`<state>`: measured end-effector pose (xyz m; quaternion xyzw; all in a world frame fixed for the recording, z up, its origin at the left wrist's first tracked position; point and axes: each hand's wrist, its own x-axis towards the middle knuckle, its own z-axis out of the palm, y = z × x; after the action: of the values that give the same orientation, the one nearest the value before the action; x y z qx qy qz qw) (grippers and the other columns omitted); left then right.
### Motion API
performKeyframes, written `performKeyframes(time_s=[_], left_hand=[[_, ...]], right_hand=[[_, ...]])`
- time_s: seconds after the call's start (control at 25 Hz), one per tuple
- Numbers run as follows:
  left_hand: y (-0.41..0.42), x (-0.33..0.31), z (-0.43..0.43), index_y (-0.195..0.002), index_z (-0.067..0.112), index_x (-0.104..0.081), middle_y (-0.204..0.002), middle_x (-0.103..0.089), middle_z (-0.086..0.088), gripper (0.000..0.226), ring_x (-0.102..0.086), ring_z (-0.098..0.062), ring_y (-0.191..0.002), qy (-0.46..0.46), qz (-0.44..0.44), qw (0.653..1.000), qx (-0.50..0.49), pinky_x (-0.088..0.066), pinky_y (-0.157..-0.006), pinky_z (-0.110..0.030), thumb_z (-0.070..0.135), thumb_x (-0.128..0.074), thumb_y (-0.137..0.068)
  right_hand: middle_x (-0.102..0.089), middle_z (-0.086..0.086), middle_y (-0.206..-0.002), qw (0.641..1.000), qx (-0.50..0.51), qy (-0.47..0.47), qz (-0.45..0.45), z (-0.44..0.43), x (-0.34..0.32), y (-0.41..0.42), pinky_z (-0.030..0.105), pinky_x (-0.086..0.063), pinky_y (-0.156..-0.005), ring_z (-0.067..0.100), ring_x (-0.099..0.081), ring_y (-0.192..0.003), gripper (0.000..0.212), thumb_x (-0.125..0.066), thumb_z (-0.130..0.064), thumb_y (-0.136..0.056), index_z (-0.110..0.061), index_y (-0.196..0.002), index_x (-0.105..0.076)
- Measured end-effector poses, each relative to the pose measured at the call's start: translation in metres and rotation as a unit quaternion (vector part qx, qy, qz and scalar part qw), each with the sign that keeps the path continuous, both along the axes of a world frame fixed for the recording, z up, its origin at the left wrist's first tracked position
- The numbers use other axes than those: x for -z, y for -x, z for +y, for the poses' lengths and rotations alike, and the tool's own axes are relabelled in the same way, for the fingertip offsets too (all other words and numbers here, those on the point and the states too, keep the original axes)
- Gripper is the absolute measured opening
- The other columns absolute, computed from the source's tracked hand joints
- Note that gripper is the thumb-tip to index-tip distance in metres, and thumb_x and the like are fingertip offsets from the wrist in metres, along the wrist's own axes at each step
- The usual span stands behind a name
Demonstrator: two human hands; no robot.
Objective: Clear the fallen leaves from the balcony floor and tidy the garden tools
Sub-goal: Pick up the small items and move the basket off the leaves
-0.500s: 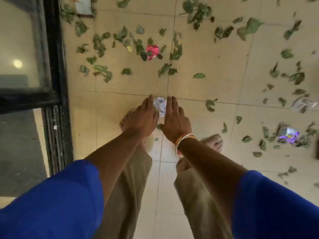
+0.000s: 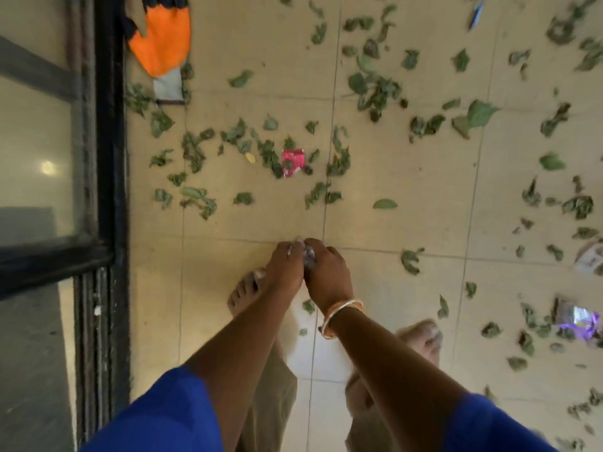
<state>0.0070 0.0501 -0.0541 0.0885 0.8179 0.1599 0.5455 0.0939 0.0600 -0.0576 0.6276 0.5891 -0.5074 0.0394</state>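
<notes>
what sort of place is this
Probably a home balcony or patio: beige floor tiles strewn with fallen leaves, a black-framed glass door along the left, and an orange garden glove lying by it.

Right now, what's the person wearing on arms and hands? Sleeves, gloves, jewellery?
Both arms have loose bright blue short sleeves, left sleeve and right sleeve, leaving the forearms bare. Left hand and right hand are ungloved. The right wrist carries thin bangles, gold with an orange one; the left wrist is bare.
</notes>
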Motion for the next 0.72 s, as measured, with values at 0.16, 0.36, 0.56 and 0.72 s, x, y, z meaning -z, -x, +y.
performKeyframes(time_s=[0.16,0.36,0.56,0.72], left_hand=[[0.026,-0.009,0.05,-0.11,0.016,-0.065,-0.097,-0.07,-0.008,0.046,-0.066,-0.025,-0.09,0.024,-0.072,0.991,-0.107,-0.058,-0.071,-0.038,0.057,-0.056,-0.092],[0.076,0.009,0.095,-0.106,0.005,-0.066,-0.102,-0.072,-0.022,0.035,-0.064,-0.028,-0.074,-0.025,0.051,0.991,-0.122,-0.046,-0.061,-0.031,0.034,-0.067,-0.088],[0.118,0.009,0.113,-0.104,0.016,-0.072,-0.105,-0.073,-0.007,0.027,-0.067,-0.031,-0.095,0.032,0.231,0.97,0.064,-0.045,-0.07,-0.029,0.03,-0.06,-0.083],[0.131,0.02,0.105,-0.106,0.022,-0.068,-0.108,-0.071,-0.003,0.021,-0.065,-0.027,-0.101,0.004,0.291,0.951,0.105,-0.041,-0.071,-0.028,0.032,-0.062,-0.089]], right_hand=[[-0.069,0.007,-0.101,0.998,-0.002,-0.041,0.045,0.041,-0.013,0.02,0.025,-0.049,-0.075,0.024,-0.066,-0.091,0.04,-0.059,-0.008,-0.087,-0.023,-0.124,-0.061],[-0.077,0.005,-0.088,0.978,0.096,0.041,0.183,0.089,-0.013,0.055,0.038,-0.061,-0.079,0.017,-0.074,-0.079,0.043,-0.054,-0.015,-0.089,-0.029,-0.13,-0.06],[-0.068,0.009,-0.113,0.987,-0.02,-0.155,-0.04,0.133,0.015,0.08,0.03,-0.053,-0.092,0.022,-0.066,-0.098,0.036,-0.065,-0.007,-0.085,-0.014,-0.121,-0.069],[-0.049,0.013,-0.125,0.966,-0.153,-0.177,-0.112,0.147,0.035,0.096,0.037,-0.047,-0.098,0.032,-0.051,-0.114,0.041,-0.058,-0.001,-0.086,-0.006,-0.127,-0.056]])
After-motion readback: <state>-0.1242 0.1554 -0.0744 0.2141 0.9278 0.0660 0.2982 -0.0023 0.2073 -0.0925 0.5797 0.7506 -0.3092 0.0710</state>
